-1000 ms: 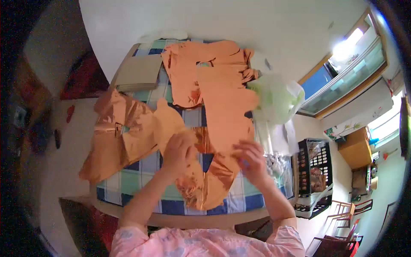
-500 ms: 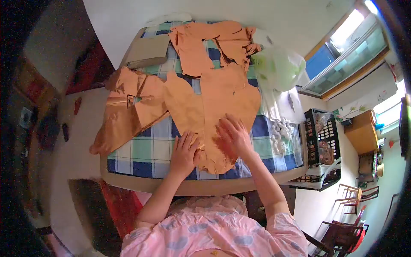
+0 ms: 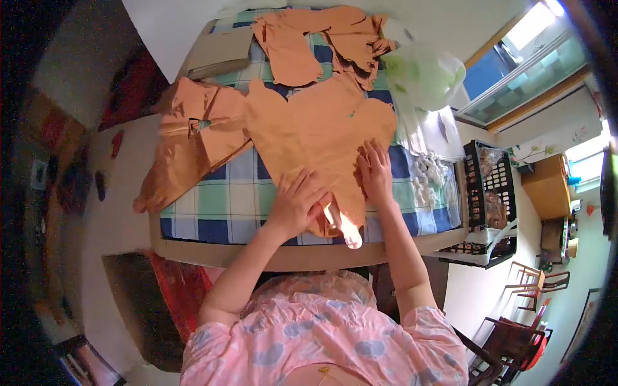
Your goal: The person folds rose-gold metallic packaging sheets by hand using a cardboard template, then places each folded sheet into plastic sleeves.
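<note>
A copper-orange sheet with curved, cut-looking edges (image 3: 322, 122) lies across the middle of the table, and its lower end narrows toward me. My left hand (image 3: 297, 201) rests on the lower left of this sheet with its fingers spread. On the right edge, my right hand (image 3: 376, 175) lies with fingers stretched forward, and the edge is rumpled beneath them. Between the hands, a shiny fold (image 3: 341, 226) catches bright light at the sheet's lower tip. Whether the material is cloth or foil is not clear.
More orange pieces lie at the left (image 3: 199, 141) and far side (image 3: 293, 55). A flat cardboard-coloured box (image 3: 222, 53) sits back left. Translucent plastic bags (image 3: 428, 77) and crumpled white material (image 3: 434, 177) are at the right, beside a black crate (image 3: 492, 193).
My right hand has shifted right to the sheet's edge, and my left hand has moved slightly right. The sheet's lower end has changed shape, showing a bright fold. The view has tilted.
</note>
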`<state>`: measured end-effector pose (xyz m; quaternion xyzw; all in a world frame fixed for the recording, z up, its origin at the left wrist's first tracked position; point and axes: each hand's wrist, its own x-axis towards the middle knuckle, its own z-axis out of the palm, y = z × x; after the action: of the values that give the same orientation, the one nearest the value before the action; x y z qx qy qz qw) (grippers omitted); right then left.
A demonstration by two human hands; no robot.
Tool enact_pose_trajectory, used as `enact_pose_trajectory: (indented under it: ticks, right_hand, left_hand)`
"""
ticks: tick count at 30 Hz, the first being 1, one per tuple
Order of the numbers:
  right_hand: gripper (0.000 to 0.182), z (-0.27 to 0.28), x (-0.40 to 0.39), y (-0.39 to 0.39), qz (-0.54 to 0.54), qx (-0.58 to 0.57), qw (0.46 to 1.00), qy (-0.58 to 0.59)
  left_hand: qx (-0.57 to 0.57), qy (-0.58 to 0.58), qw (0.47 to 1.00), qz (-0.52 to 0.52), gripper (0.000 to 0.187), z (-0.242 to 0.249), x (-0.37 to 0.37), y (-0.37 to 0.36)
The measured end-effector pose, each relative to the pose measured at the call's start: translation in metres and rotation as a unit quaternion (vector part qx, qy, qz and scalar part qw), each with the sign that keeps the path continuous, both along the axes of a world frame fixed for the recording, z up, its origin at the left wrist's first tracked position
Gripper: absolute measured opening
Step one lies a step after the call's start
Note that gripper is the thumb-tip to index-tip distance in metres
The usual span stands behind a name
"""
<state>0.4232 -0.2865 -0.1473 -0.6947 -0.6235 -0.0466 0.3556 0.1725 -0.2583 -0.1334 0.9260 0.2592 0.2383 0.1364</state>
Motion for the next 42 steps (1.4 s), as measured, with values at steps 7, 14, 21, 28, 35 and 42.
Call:
enact_pose_trajectory:
  ticks: [7,14,21,28,35,42]
  right_hand:
    - [0.039,0.005,-0.001,-0.004,0.015,-0.025,0.999,0.039]
    - [0.035,-0.003,0.003,-0.002,-0.018,0.026,0.998,0.05]
    - [0.032,0.002,-0.002,-0.001,-0.042,-0.004,0.999,-0.001]
    - [0.038,-0.002,0.006,0.0,-0.037,0.013,0.999,-0.017]
    - [0.041,0.042,0.024,0.097,0.084,0.0,0.996,-0.036]
    - [0.046,0.055,-0.018,0.212,0.14,-0.097,0.978,-0.118]
  left_hand:
    - [-0.059,-0.022,0.998,0.024,0.034,0.007,-0.005,0.006]
    - [-0.027,0.037,0.999,-0.016,0.056,-0.003,0.037,-0.004]
    - [-0.019,0.13,0.991,-0.04,0.066,-0.002,0.023,0.009]
    - [-0.027,0.055,0.998,-0.021,0.061,0.002,0.024,0.012]
    - [0.102,0.03,0.993,0.057,0.043,0.016,0.03,0.143]
    - [0.092,0.052,0.989,0.101,0.024,0.012,0.062,0.253]
